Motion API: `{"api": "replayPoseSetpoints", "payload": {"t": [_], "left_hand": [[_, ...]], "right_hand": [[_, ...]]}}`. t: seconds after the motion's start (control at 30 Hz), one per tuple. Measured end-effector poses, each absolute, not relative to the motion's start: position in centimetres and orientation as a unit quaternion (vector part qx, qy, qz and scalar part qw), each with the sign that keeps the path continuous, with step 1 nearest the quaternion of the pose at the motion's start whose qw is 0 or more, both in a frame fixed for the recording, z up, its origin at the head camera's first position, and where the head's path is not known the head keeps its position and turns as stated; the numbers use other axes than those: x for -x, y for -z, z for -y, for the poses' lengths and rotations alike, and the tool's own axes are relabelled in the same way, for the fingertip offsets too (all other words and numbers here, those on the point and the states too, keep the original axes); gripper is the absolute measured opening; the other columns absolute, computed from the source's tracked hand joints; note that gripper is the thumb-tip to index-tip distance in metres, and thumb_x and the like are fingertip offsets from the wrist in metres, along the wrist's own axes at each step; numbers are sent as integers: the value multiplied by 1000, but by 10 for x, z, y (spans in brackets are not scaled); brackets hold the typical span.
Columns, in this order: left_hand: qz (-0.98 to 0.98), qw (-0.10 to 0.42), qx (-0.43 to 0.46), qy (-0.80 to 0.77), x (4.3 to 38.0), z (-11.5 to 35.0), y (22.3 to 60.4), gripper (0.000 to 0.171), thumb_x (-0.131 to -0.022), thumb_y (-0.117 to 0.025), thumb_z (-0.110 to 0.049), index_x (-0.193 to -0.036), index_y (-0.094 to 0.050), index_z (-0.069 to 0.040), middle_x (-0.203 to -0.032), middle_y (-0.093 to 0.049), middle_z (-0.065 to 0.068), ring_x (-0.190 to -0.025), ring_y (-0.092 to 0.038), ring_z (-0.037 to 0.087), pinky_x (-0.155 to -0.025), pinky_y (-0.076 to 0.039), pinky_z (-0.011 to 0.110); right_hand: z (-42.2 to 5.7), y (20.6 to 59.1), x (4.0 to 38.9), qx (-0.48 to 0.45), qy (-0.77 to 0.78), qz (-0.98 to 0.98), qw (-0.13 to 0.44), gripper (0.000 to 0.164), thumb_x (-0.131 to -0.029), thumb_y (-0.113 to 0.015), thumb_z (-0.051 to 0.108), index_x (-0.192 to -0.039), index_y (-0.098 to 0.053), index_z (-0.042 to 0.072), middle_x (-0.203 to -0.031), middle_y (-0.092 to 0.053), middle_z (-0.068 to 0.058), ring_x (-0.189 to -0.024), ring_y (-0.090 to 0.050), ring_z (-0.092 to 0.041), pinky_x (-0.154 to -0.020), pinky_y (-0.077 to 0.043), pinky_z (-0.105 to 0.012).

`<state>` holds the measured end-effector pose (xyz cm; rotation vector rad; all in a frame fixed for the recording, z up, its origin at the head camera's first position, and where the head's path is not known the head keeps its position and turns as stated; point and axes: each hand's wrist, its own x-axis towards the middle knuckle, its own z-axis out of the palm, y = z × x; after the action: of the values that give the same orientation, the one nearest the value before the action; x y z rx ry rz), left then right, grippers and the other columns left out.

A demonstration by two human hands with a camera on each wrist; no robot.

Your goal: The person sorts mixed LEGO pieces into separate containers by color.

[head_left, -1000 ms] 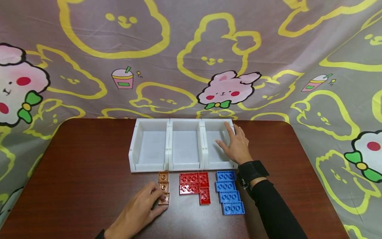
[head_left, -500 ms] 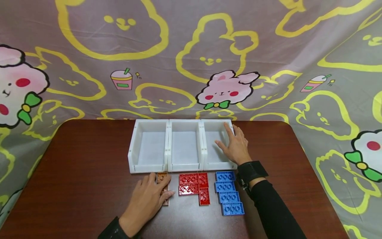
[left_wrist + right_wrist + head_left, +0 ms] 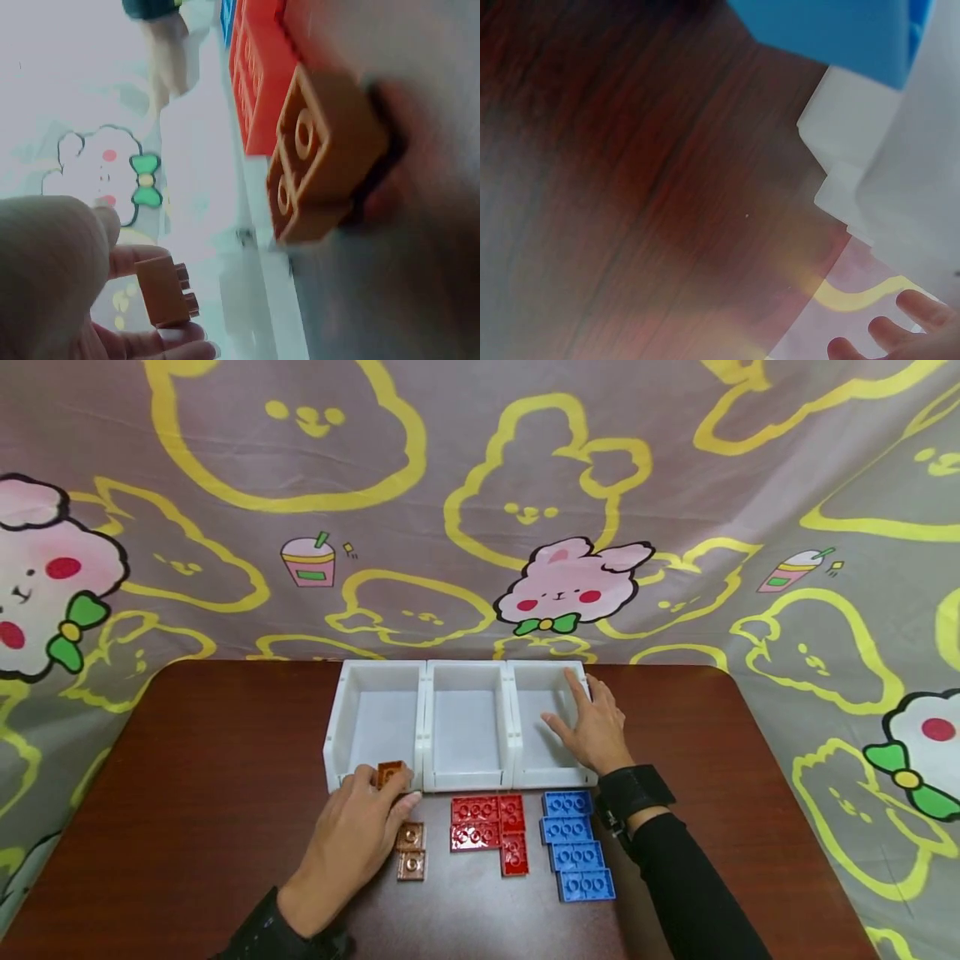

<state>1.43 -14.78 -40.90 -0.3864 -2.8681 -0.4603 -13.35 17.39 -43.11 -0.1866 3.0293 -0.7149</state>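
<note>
My left hand point(image 3: 352, 822) pinches a small orange-brown toy brick point(image 3: 389, 773) at the front wall of the left white bin point(image 3: 336, 727). In the left wrist view that brick point(image 3: 163, 292) sits between the fingers, its studs facing sideways. Two more brown bricks point(image 3: 410, 852) lie on the table just right of the hand, hollow side up. My right hand point(image 3: 597, 727) rests with spread fingers on the right wall of the right white bin point(image 3: 551, 774) and holds no brick. The middle white bin point(image 3: 465, 777) stands between the two others.
Several red bricks point(image 3: 483, 822) lie hollow side up in front of the middle bin. A column of several blue bricks point(image 3: 577, 843) lies before the right bin, close to the right wrist. Behind the brown table point(image 3: 225, 752) hangs a cartoon-patterned cloth point(image 3: 420, 527).
My left hand has picked up the farthest brown brick from its column and moved it forward to the left bin's front wall. The right hand has stayed in place.
</note>
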Motion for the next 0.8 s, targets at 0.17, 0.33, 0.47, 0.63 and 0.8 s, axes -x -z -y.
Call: {"api": "replayPoseSetpoints", "payload": {"t": [0.17, 0.33, 0.47, 0.63, 0.8], "left_hand": [[972, 121, 112, 165, 2, 156, 411, 32, -99, -66, -28, -124, -67, -8, -102, -60, 28, -86, -63, 42, -67, -54, 55], [968, 143, 126, 164, 14, 156, 414, 30, -99, -65, -25, -122, -68, -6, -97, -59, 29, -81, -61, 42, -62, -53, 53], [968, 142, 124, 168, 18, 152, 416, 28, -99, -66, -25, -120, -68, -6, -94, -59, 29, -80, -60, 43, -62, -52, 53], [974, 89, 117, 173, 18, 149, 413, 33, -100, -65, -28, -125, -69, -7, -99, -61, 30, -87, -62, 43, -66, -54, 53], [975, 32, 96, 197, 14, 153, 404, 44, -99, -67, -28, -139, -61, -11, -116, -61, 32, -104, -62, 46, -73, -55, 59]], "right_hand": [[-174, 433, 133, 63, 233, -970, 12, 85, -94, -70, 43, -161, -25, 18, -162, -22, -25, -149, -17, -47, -110, -19, -76], [-174, 432, 133, 63, 230, -971, 7, 84, -94, -70, 43, -161, -25, 18, -161, -23, -25, -149, -18, -47, -109, -21, -76], [-174, 431, 133, 61, 229, -971, 11, 85, -94, -70, 43, -161, -24, 19, -162, -22, -25, -149, -18, -47, -110, -20, -75], [-174, 431, 133, 58, 231, -971, 10, 85, -94, -70, 43, -161, -24, 19, -162, -22, -25, -149, -17, -47, -110, -20, -75], [-175, 432, 134, 58, 232, -971, 10, 85, -94, -70, 43, -161, -24, 19, -161, -23, -25, -149, -18, -47, -110, -20, -75]]}}
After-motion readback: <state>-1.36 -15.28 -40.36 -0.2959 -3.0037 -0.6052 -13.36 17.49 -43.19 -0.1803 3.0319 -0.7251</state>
